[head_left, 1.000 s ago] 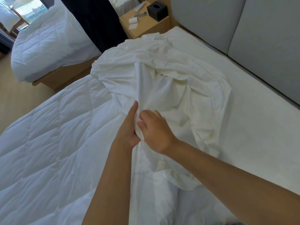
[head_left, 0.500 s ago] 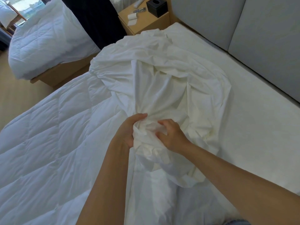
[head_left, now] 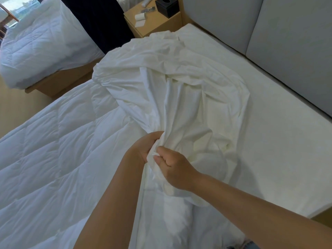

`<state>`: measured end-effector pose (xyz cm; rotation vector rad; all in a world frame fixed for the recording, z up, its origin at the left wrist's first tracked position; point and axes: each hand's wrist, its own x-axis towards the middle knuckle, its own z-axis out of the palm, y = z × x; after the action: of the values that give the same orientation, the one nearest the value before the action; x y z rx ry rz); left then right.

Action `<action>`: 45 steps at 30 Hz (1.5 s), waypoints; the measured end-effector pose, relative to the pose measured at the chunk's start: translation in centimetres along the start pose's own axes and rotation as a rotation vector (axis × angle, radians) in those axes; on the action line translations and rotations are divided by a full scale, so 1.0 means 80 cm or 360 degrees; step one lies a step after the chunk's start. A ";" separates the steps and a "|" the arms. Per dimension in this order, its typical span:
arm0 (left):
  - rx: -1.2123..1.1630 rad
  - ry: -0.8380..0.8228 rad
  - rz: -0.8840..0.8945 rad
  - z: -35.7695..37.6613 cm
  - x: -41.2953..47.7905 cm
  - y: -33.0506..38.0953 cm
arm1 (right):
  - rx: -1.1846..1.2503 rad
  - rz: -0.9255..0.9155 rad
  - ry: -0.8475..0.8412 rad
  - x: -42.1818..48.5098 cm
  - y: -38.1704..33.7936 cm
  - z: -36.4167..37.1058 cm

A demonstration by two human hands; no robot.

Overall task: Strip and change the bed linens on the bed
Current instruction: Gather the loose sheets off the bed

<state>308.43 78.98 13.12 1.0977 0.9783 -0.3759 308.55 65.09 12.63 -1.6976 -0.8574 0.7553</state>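
A crumpled white sheet [head_left: 172, 83] lies bunched across the middle of the bed, its far end reaching toward the headboard. My left hand [head_left: 143, 150] and my right hand [head_left: 174, 169] both clutch a gathered fold of it near the bed's centre, the hands close together. Left of the sheet spreads a white quilted duvet [head_left: 46, 159]. Right of it the bare white mattress [head_left: 273, 150] shows.
A grey padded headboard [head_left: 296, 42] runs along the right. A wooden nightstand [head_left: 158, 24] with a black tissue box [head_left: 167, 6] stands at the bed's far corner. A second bed with a white duvet [head_left: 41, 45] is at the upper left, across a strip of floor.
Both hands have bunched more sheet and pulled it toward me. The right hand has closed into a fist on the fabric.
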 end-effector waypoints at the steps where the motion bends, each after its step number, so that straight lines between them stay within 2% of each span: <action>1: -0.0026 -0.0053 -0.0020 -0.001 -0.003 0.001 | -0.0060 0.0009 -0.0065 0.001 0.001 -0.001; 3: -0.0074 -0.0116 0.0022 0.000 -0.004 0.000 | -0.0182 -0.0002 -0.0157 0.006 -0.002 0.000; 6: -0.0203 -0.0035 0.0085 0.004 -0.002 -0.002 | -0.0210 0.0005 -0.0203 0.011 -0.001 0.002; 9: 0.0009 0.0113 0.0014 0.012 -0.007 0.004 | 0.0152 0.0127 -0.0168 0.011 0.007 0.000; 11: 0.0163 0.0364 0.0136 0.013 -0.007 0.009 | 0.0442 0.0239 0.0027 0.013 0.018 -0.007; 13: 0.0156 0.0526 0.0301 0.010 -0.009 0.013 | 0.0572 0.0394 0.0345 0.019 0.034 -0.019; 15: 0.0086 0.0463 0.0419 0.001 -0.013 0.015 | 0.0589 0.0570 0.0579 0.030 0.047 -0.030; 16: 0.0039 0.0368 0.0458 -0.003 -0.015 0.015 | 0.0593 0.0623 0.0610 0.037 0.050 -0.034; 20: -0.0192 0.0067 0.0519 -0.006 -0.023 0.018 | 0.0730 0.0559 0.0439 0.069 0.044 -0.041; 22: -0.0319 -0.0008 0.0494 -0.005 -0.027 0.018 | 0.0471 0.0448 0.0396 0.080 0.045 -0.047; 27: -0.0426 0.0081 0.0580 -0.016 -0.025 0.018 | -0.0385 0.0298 0.0279 0.085 0.060 -0.056; 29: -0.0439 -0.0070 0.0455 -0.020 -0.029 0.024 | -0.0393 0.0264 0.0429 0.083 0.053 -0.061; 31: -0.0125 -0.0084 0.0387 -0.022 -0.027 0.022 | -0.0140 0.0234 0.0722 0.084 0.024 -0.069; 32: 0.0115 -0.0052 0.0380 -0.020 -0.026 0.018 | -0.0055 0.0119 0.0806 0.086 0.002 -0.071; 33: 0.0293 -0.0025 0.0399 -0.017 -0.025 0.016 | -0.0043 -0.0057 0.0805 0.088 -0.025 -0.070; 35: 0.0418 0.0093 0.0510 -0.016 -0.023 0.023 | -0.0025 -0.0390 0.0670 0.089 -0.070 -0.060; 37: 0.0285 0.0060 0.0728 -0.029 -0.025 0.042 | 0.0048 -0.0472 0.0610 0.087 -0.084 -0.056; 39: 0.0016 0.0019 0.0852 -0.044 -0.031 0.056 | -0.0044 -0.0344 0.0561 0.087 -0.062 -0.063; 42: -0.0213 0.0053 0.0798 -0.051 -0.031 0.049 | -0.0269 0.0072 0.0258 0.081 -0.016 -0.068; 45: -0.0290 -0.0043 0.0701 -0.039 -0.026 0.028 | -0.0154 0.0121 0.0293 0.073 0.003 -0.054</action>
<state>307.33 82.31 15.76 1.1020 0.7057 0.0564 315.33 67.67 13.12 -1.8627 -0.7142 0.6050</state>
